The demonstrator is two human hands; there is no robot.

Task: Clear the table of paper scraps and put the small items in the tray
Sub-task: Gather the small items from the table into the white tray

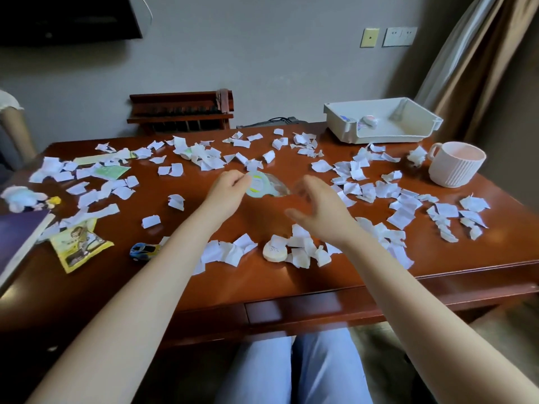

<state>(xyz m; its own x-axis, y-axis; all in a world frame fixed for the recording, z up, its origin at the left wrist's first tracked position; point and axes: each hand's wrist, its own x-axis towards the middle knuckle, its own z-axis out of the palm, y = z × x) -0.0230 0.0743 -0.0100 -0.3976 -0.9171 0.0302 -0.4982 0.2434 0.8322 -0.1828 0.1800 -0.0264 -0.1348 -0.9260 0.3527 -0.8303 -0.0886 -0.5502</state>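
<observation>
Torn white paper scraps (pixel 358 170) lie scattered over the whole brown table (pixel 262 275). My left hand (pixel 229 189) grips a pale green and clear plastic packet (pixel 262 185) at the table's middle. My right hand (pixel 320 209) hovers just right of the packet with fingers loosely spread, holding nothing. A white tray (pixel 382 122) stands at the back right with a small round item (pixel 369 121) inside. A toy car (pixel 144 250) and a round white disc (pixel 274 252) lie near the front. A yellow snack packet (pixel 78 246) lies at the left.
A ribbed pink mug (pixel 456 164) stands at the right, near the tray. A plush toy (pixel 23 198) and a purple book (pixel 17 240) sit at the left edge. A wooden rack (pixel 180 112) stands behind the table against the wall. My knees show under the front edge.
</observation>
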